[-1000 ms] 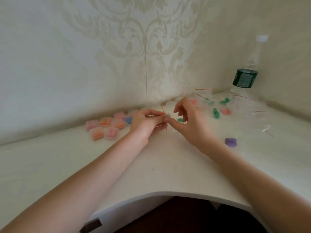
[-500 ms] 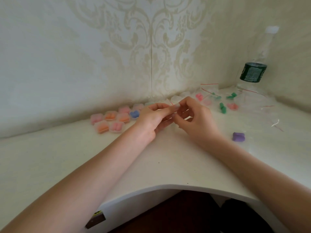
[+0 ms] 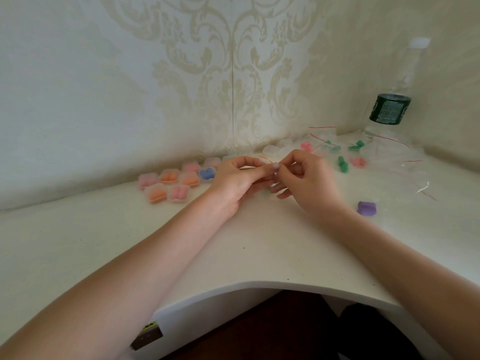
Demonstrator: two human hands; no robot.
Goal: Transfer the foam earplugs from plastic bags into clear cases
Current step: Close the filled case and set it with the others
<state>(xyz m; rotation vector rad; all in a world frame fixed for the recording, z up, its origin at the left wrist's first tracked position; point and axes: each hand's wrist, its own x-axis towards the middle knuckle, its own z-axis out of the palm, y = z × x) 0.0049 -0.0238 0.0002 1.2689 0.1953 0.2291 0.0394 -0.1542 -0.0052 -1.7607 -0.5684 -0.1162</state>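
Both hands, left [image 3: 233, 178] and right [image 3: 309, 178], pinch one bag [image 3: 270, 165] mid-frame. Jerking it open could fling plugs off the bench [image 3: 246, 255].

Soft even daylight, wide-angle edge distortion

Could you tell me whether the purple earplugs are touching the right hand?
Apart: the head view shows bare desk between the purple earplugs and the right hand.

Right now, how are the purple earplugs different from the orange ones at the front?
The purple earplugs lie loose on the table's right side; the orange earplugs sit inside a clear case on the left. Purple sits alone; orange is grouped with other filled cases. Both look like soft foam pairs.
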